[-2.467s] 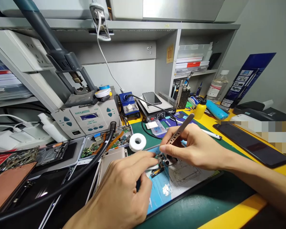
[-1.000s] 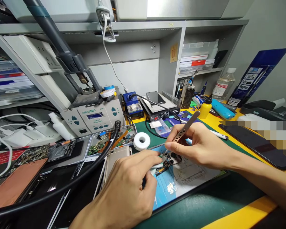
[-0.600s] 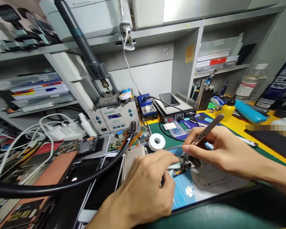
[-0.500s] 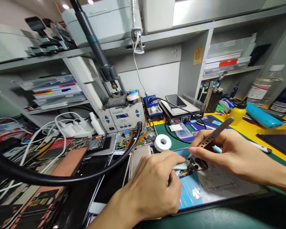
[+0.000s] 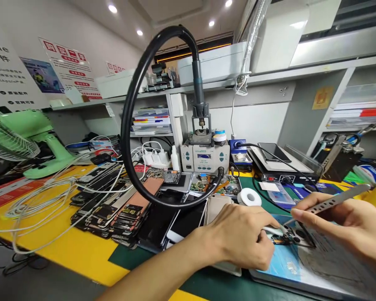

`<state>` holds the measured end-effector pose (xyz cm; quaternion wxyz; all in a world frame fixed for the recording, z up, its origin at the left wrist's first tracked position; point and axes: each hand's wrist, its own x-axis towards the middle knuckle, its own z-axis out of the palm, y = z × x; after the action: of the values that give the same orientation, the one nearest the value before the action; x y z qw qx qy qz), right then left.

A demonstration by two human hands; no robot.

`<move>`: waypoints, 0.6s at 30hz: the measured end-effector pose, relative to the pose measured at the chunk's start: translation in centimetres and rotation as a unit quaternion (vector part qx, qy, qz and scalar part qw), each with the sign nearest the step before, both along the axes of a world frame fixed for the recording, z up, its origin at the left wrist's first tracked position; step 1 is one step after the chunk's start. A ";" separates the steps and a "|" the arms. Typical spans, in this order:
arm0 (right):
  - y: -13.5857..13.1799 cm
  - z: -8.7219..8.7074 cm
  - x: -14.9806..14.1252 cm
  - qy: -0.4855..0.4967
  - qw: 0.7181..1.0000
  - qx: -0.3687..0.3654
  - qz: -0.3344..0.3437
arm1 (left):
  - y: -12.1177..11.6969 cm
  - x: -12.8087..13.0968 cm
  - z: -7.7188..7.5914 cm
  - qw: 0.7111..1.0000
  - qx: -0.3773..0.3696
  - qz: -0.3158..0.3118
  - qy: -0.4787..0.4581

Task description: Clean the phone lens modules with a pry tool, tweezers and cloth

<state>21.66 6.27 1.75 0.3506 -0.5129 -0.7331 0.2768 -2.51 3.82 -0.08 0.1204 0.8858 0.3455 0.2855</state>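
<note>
My right hand (image 5: 347,221) grips metal tweezers (image 5: 335,201) with a row of holes along the handle. The tweezers' tips point down at a small phone part (image 5: 288,238) with dark round lens-like pieces and an orange flex strip. My left hand (image 5: 241,234) is closed, its index finger reaching toward the part. A pale, cloth-like piece (image 5: 272,230) shows between its index finger and thumb, against the part's left side. Under the part lies a blue and grey work pad (image 5: 285,261). The exact contact at the tips is too small to make out.
A roll of white tape (image 5: 249,197) stands behind my left hand. A hot air station (image 5: 203,159) with a looping black hose (image 5: 128,138) is at the back. Stacked phone parts (image 5: 113,205), white cables (image 5: 47,205) and a green fan (image 5: 47,138) are at left.
The view has swung left and back, bringing the fan and wall posters in. My hands, tweezers and the phone part now appear further right; both hands keep about the same grip.
</note>
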 end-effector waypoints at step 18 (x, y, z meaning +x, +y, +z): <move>0.9 0.4 -0.6 0.067 0.998 -0.001 -0.011 | -0.1 0.0 0.2 1.000 -0.007 -0.003 -0.030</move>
<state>21.06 7.14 2.15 0.4014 -0.5013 -0.7023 0.3072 -2.53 3.75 0.15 0.1380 0.8770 0.3415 0.3086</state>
